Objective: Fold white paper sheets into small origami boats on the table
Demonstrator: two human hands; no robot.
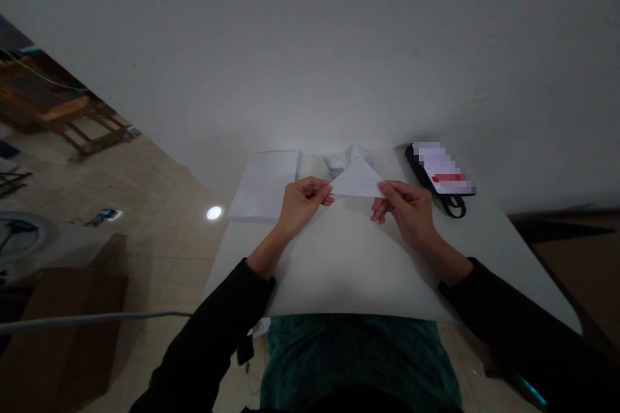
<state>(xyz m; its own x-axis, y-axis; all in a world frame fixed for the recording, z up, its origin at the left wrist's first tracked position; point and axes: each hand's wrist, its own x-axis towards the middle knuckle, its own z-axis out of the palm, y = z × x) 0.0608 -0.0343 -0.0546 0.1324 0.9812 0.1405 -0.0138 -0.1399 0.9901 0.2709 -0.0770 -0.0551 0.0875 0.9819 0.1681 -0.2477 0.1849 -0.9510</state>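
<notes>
Biggest thing is the pale wall (310, 45), with a white desk (339, 258) pushed right up by it, so there's decent bare surface at the near side to press on. Down on the floor to the left there's a brown box (72, 355), cardboard by the look of it. That's the only container I'd bet on, and I can't see what's in it, if anything. On the desk, blank white paper (266, 181) lies flat just beyond the left hand (303, 203). Can't tell if it's one sheet or a few. Over past the right hand (411, 210) there's a phone (443, 164) with something black under it and a loop of strap; could be a case or a pouch, no idea.

Both hands are pinching, thumb against fingers, one on each lower corner of the white triangle (357, 182). It's over the middle of the desk, long edge facing the person, tip toward the wall, partly covering a crinkled white scrap (361, 152).

Tips, imo: pinch light so the corners don't crumple, pull evenly so the long edge is straight, and check the layers line up before pressing anything. For a crisp crease, I'd go flat on the desk and run a fingertip outward from the middle.
</notes>
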